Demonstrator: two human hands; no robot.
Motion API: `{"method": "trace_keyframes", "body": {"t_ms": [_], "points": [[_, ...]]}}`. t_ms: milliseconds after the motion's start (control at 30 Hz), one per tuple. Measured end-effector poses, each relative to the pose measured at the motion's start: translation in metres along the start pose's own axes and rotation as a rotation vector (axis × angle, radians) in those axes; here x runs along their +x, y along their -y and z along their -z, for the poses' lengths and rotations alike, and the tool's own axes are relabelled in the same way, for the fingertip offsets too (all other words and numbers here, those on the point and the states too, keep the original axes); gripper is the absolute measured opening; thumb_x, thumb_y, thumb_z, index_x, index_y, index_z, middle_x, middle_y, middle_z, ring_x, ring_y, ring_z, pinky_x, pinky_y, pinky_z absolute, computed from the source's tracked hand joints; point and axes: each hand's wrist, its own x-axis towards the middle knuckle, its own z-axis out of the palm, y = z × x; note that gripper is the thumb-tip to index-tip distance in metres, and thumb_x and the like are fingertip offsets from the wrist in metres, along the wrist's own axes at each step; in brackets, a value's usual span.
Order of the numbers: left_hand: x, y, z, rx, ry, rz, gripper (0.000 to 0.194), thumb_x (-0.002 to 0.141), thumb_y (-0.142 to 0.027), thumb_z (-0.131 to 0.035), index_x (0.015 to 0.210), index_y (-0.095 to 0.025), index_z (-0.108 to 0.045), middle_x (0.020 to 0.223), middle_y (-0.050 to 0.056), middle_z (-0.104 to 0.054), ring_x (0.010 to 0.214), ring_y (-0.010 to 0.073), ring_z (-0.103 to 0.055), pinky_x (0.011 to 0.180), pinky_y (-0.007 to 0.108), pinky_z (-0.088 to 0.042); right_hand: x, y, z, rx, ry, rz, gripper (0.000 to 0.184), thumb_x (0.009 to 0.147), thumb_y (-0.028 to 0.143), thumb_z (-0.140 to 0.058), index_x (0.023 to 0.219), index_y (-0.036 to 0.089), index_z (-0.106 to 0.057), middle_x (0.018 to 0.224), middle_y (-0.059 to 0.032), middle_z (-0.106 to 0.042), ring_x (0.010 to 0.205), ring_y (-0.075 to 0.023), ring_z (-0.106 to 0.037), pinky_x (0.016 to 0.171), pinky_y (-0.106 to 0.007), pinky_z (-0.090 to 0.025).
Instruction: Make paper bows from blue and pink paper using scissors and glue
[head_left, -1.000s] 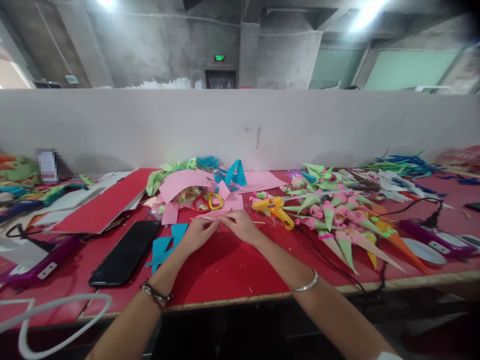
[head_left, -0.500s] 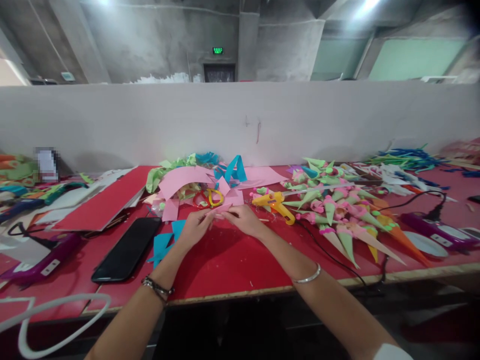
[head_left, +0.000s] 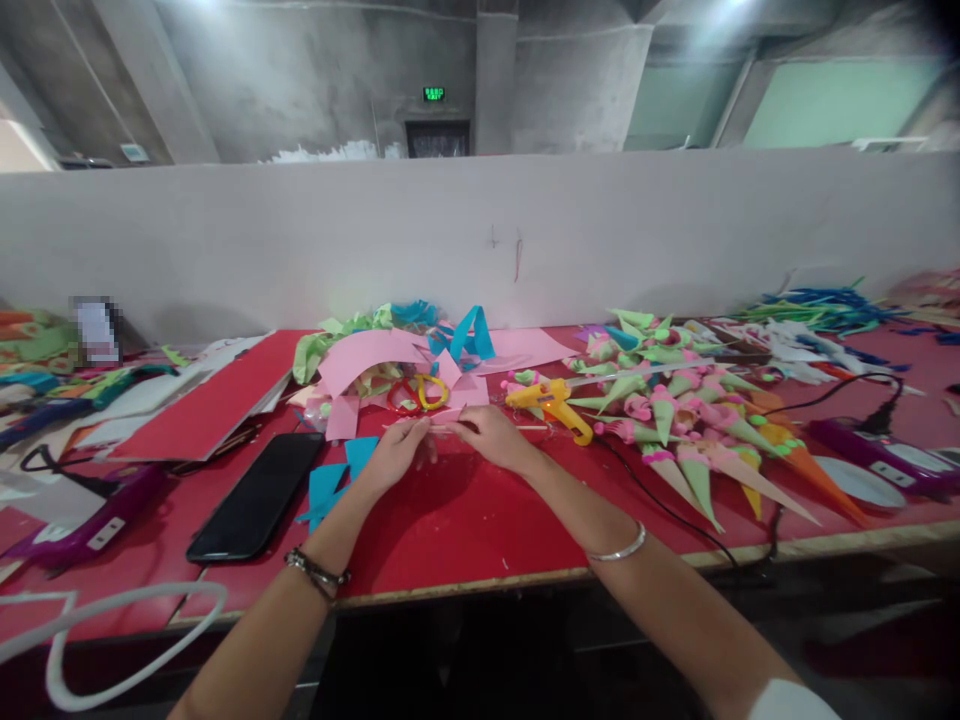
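A small pink paper piece [head_left: 448, 414] is pinched between the fingertips of my left hand [head_left: 403, 452] and my right hand [head_left: 491, 438], just above the red table. A thin pale stick [head_left: 532, 428] shows past my right hand; whether the fingers grip it too, I cannot tell. Behind the fingers lie scissors with yellow and red handles [head_left: 433, 393], partly among pink paper sheets [head_left: 371, 355]. To the right of my right hand rests a yellow glue gun [head_left: 553, 402]. Blue paper pieces [head_left: 328, 487] are beside my left wrist.
A black phone [head_left: 256, 497] lies on the left, near a red board [head_left: 214, 400]. Many paper cones [head_left: 664, 410] are heaped on the right. Purple power strips [head_left: 885, 455] with cords sit at both sides. A pale partition [head_left: 480, 240] stands behind the table.
The thin stick now shows level with my fingers and extends farther past my right hand. Both hands stay in nearly the same place, with fingertips slightly shifted; the view has moved a little.
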Motion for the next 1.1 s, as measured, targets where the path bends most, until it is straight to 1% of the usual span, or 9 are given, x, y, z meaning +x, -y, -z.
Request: {"method": "trace_keyframes", "body": {"t_ms": [100, 200, 300, 400, 667, 833, 933, 1033, 1100], "points": [[0.001, 0.003, 0.000, -0.141, 0.023, 0.056, 0.043, 0.079, -0.047, -0.034, 0.063, -0.014, -0.055, 0.047, -0.001, -0.052, 0.036, 0.0076, -0.042, 0.040, 0.021, -0.033, -0.002, 0.001, 0.001, -0.035, 0.014, 0.029, 0.024, 0.083, 0.025, -0.046, 0.066, 0.014, -0.057, 0.063, -0.0024, -0.057, 0.058, -0.0102, -0.046, 0.054, -0.021, -0.028], [0.002, 0.006, 0.001, -0.210, 0.038, 0.074, 0.041, 0.078, -0.048, -0.037, 0.063, -0.014, -0.054, 0.047, -0.002, -0.050, 0.038, 0.0075, -0.041, 0.039, 0.020, -0.031, -0.003, 0.001, 0.003, -0.046, 0.026, 0.075, 0.027, 0.084, 0.031, -0.045, 0.067, 0.013, -0.055, 0.065, -0.0025, -0.056, 0.058, -0.0101, -0.046, 0.054, -0.021, -0.029], [0.002, 0.008, 0.001, -0.214, 0.038, 0.070, 0.041, 0.078, -0.049, -0.036, 0.061, -0.015, -0.051, 0.039, -0.006, -0.038, 0.035, 0.0066, -0.034, 0.037, 0.020, -0.027, -0.003, 0.001, 0.005, -0.065, 0.051, 0.109, 0.027, 0.083, 0.033, -0.045, 0.068, 0.014, -0.055, 0.066, -0.0025, -0.057, 0.060, -0.0106, -0.046, 0.055, -0.021, -0.029], [0.001, 0.006, 0.001, -0.216, 0.033, 0.067, 0.039, 0.078, -0.049, -0.035, 0.062, -0.016, -0.049, 0.039, -0.008, -0.027, 0.034, 0.0059, -0.027, 0.037, 0.020, -0.023, -0.003, 0.000, 0.005, -0.075, 0.070, 0.111, 0.026, 0.083, 0.032, -0.045, 0.068, 0.014, -0.055, 0.066, -0.0024, -0.057, 0.061, -0.0110, -0.047, 0.056, -0.021, -0.029], [0.001, 0.004, 0.001, -0.180, 0.046, 0.071, 0.041, 0.080, -0.047, -0.029, 0.064, -0.016, -0.050, 0.039, -0.006, -0.032, 0.036, 0.0073, -0.030, 0.037, 0.021, -0.024, -0.003, 0.004, 0.006, -0.100, 0.036, 0.051, 0.029, 0.085, 0.033, -0.044, 0.068, 0.015, -0.060, 0.066, -0.0031, -0.060, 0.060, -0.0113, -0.048, 0.057, -0.022, -0.029], [0.001, 0.002, 0.001, -0.102, 0.059, 0.033, 0.042, 0.081, -0.043, -0.026, 0.064, -0.015, -0.052, 0.041, -0.004, -0.038, 0.037, 0.0083, -0.034, 0.039, 0.021, -0.028, -0.001, 0.001, 0.006, 0.035, 0.054, 0.032, 0.028, 0.083, 0.031, -0.047, 0.067, 0.014, -0.062, 0.061, -0.0021, -0.060, 0.056, -0.0098, -0.048, 0.055, -0.020, -0.030], [-0.001, -0.002, 0.004, -0.038, 0.025, -0.019, 0.036, 0.079, -0.042, -0.034, 0.065, -0.015, -0.053, 0.051, -0.002, -0.046, 0.046, 0.0099, -0.040, 0.046, 0.022, -0.032, -0.001, -0.002, 0.007, 0.139, 0.067, -0.004, 0.030, 0.082, 0.030, -0.048, 0.060, 0.013, -0.059, 0.055, -0.0003, -0.057, 0.052, -0.0085, -0.048, 0.052, -0.019, -0.032], [-0.002, -0.003, 0.008, 0.168, -0.042, -0.137, 0.025, 0.077, -0.038, -0.044, 0.070, -0.016, -0.054, 0.061, -0.001, -0.051, 0.058, 0.0117, -0.044, 0.055, 0.021, -0.033, -0.001, -0.004, 0.008, 0.191, 0.075, -0.028, 0.035, 0.082, 0.032, -0.048, 0.055, 0.012, -0.057, 0.051, 0.0005, -0.056, 0.049, -0.0081, -0.048, 0.052, -0.019, -0.033], [-0.002, -0.002, 0.010, 0.337, -0.050, -0.209, 0.025, 0.079, -0.036, -0.042, 0.070, -0.016, -0.054, 0.063, 0.000, -0.053, 0.060, 0.0122, -0.045, 0.057, 0.021, -0.033, -0.002, -0.004, 0.008, 0.209, 0.085, -0.020, 0.037, 0.082, 0.034, -0.047, 0.054, 0.012, -0.058, 0.049, 0.0007, -0.054, 0.048, -0.0082, -0.047, 0.053, -0.019, -0.033]]}}
